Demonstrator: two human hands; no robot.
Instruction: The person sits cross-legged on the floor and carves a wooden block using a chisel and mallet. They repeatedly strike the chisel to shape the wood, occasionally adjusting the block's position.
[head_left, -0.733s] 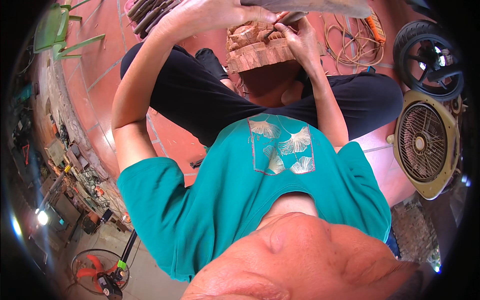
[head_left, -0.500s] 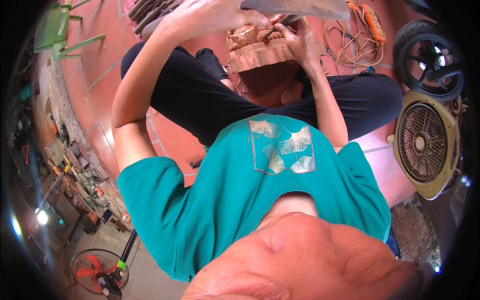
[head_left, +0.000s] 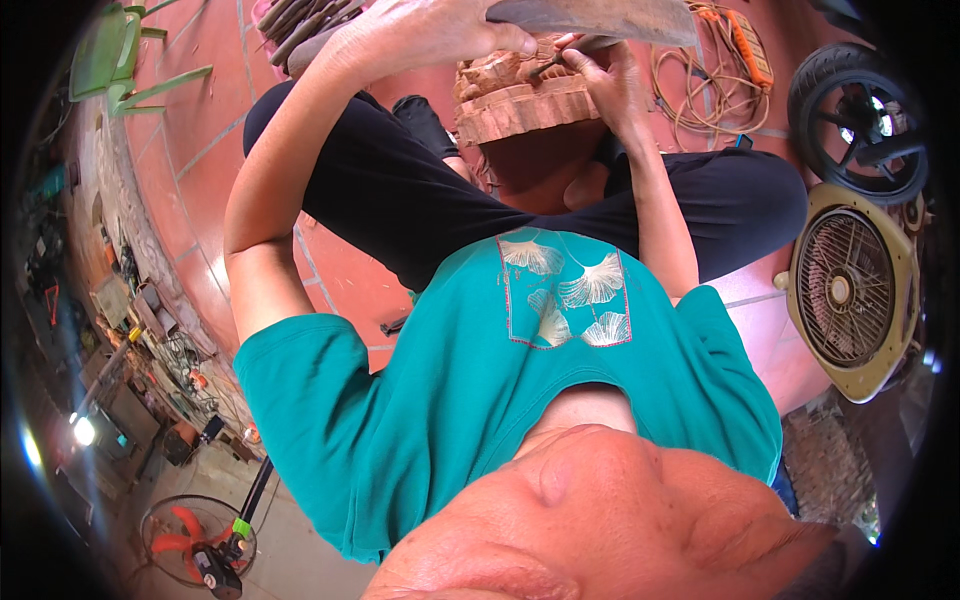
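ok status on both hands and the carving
Left hand gripping paddle-shaped tool. Right hand holding chisel at wood carving. Carving's far side partly hidden.

We see the floor (head_left: 212,190) brightly lit, with pale glare on it; a lamp (head_left: 84,431) flares with streaks at the lower left. Shadow darkens the space below the wood (head_left: 525,112). Straight lines bend toward the black rim.

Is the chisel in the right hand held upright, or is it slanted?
Slanted: the chisel runs from the right hand down and leftward toward the wood carving.
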